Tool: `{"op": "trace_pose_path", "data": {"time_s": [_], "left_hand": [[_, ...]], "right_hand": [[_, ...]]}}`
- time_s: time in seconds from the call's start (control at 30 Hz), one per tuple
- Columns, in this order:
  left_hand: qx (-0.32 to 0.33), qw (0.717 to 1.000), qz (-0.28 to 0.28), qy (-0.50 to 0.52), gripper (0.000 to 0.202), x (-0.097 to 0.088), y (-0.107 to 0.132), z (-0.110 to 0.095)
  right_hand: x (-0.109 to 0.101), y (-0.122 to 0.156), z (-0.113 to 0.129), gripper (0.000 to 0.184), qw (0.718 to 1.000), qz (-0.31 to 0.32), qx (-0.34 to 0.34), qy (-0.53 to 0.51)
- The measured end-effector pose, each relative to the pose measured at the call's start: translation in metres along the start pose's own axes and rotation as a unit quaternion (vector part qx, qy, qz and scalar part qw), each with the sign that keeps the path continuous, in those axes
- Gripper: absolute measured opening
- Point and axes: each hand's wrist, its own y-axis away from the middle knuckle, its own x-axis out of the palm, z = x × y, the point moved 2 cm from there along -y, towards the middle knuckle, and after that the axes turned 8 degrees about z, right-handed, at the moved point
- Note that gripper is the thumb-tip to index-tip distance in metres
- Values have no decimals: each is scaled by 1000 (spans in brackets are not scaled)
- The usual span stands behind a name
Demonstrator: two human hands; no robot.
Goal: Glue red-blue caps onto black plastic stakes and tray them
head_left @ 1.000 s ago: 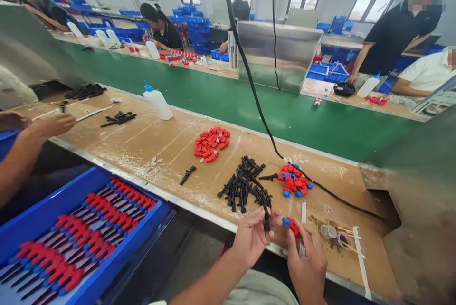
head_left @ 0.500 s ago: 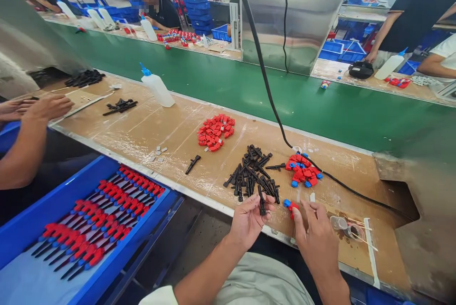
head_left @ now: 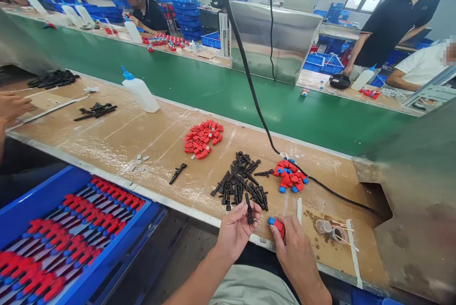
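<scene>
Head view, left hand (head_left: 233, 231): fingers pinch a black stick (head_left: 249, 209), its long way pointing away from the person.
Right hand (head_left: 295, 250): fingers grip a red piece (head_left: 279, 225), just right of the stick, not touching.
Place: over the counter (head_left: 142, 138), at its near edge.
Hidden: the stick's bottom, behind fingers.

Factory assembly line: green conveyor belt (head_left: 213, 91)

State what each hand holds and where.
Left hand pinches a black plastic stem at its lower end; right hand grips a red-and-blue cap by its red body.
</scene>
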Motion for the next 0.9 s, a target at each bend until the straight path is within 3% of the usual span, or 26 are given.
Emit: {"op": "trace_pose_path", "data": {"time_s": [0.2,0.3,0.37,0.5,0.63,0.7,0.77,0.83,0.9], "left_hand": [[-3,1000,-1,4,21,1,3,-1],[12,1000,11,1,24,1,3,-1],[11,1000,24,-4,27,2,2,0],[-13,999,39,-21,28,5,-1,6],[-24,999,38,-24,31,9,-4,10],[-22,999,38,-19,33,10,-5,11],[-23,999,37,-19,32,11,-5,11],[-27,999,38,-22,30,11,-6,11],[-32,998,40,-24,29,10,-7,11]], "right_hand": [[1,0,6,30,1000,-21,6,11],[0,3,6,29,998,-27,8,-63],[-3,4,3,34,988,-16,50,-142],[-10,5,-4,49,923,8,188,-336],[-18,3,-7,58,881,-22,250,-401],[-19,4,-11,62,822,-3,291,-489],[-20,6,-14,59,723,32,328,-607],[-22,5,-17,47,632,63,334,-697],[-26,4,-20,34,573,77,318,-751]]}}
